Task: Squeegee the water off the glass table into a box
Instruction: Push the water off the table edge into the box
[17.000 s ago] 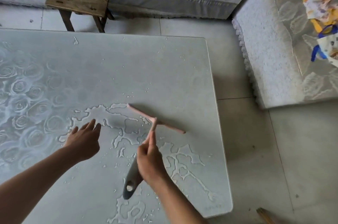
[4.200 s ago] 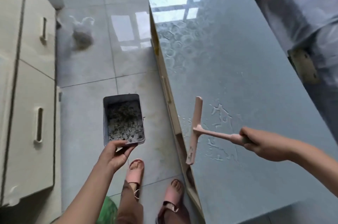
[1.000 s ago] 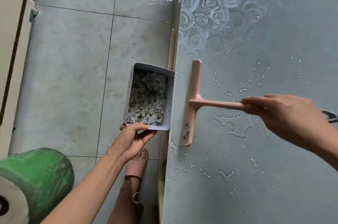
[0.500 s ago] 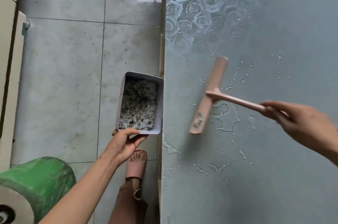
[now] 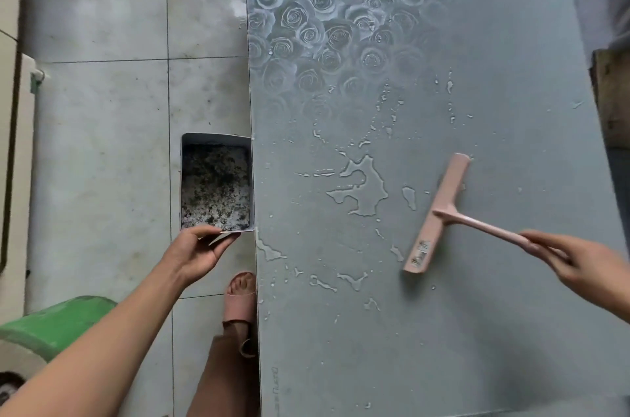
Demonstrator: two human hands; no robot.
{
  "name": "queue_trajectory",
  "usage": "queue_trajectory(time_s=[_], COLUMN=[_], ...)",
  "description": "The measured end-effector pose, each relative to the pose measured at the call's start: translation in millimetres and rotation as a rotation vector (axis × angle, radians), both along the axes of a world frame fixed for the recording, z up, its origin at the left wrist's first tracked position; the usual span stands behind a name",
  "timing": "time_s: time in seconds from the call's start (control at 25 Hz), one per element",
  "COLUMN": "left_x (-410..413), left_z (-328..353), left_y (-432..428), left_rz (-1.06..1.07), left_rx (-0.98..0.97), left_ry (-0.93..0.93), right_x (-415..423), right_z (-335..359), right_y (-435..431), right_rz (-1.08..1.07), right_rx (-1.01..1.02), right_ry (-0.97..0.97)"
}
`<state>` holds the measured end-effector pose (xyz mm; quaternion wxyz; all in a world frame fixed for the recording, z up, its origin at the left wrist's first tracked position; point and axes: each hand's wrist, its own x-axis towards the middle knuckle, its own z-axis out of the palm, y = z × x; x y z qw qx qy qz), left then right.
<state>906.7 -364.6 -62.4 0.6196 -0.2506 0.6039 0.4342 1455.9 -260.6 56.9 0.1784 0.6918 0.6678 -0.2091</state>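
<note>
Just beyond the left hand (image 5: 201, 251) the box (image 5: 216, 138) is held close against the edge of the glass surface (image 5: 477, 341), its near rim pinched between thumb and fingers; the right hand (image 5: 579, 266) grips the handle end of the pink squeegee (image 5: 439, 212), blade out ahead and to the left of that hand; a water puddle (image 5: 366, 188) lies between blade and box.

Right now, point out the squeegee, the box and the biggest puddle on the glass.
squeegee (image 5: 437, 217), head view, middle of the pink blade bar.
box (image 5: 216, 138), head view, its far wall.
biggest puddle (image 5: 375, 191), head view, its right lobe.
</note>
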Motion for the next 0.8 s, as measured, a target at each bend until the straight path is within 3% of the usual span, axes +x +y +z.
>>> queue_trajectory(time_s=[0.16, 0.24, 0.32, 0.52, 0.8], left_x=[0.7, 1.0, -1.1, -1.2, -4.6], left_z=[-0.8, -2.4, -1.4, -6.1, -12.0], left_y=[-0.5, -0.4, 0.1, 7.1, 11.6], left_rz=[-0.01, -0.019, -0.032, -0.018, 0.022], left_rx=[0.03, 0.054, 0.059, 0.056, 0.106], left_ry=[-0.016, -0.011, -0.012, 0.006, -0.024], right_x=[-105.0, -121.4, -106.6, -30.2, -205.9], right_z=[-20.0, -23.6, -15.6, -4.1, -46.3], right_y=[26.6, 39.0, 47.6, 67.2, 81.3], right_rz=[0.207, 0.31, 0.34, 0.257, 0.568], right_rx=[-0.046, 0.052, 0.129, 0.095, 0.04], right_ry=[0.18, 0.203, 0.185, 0.117, 0.237])
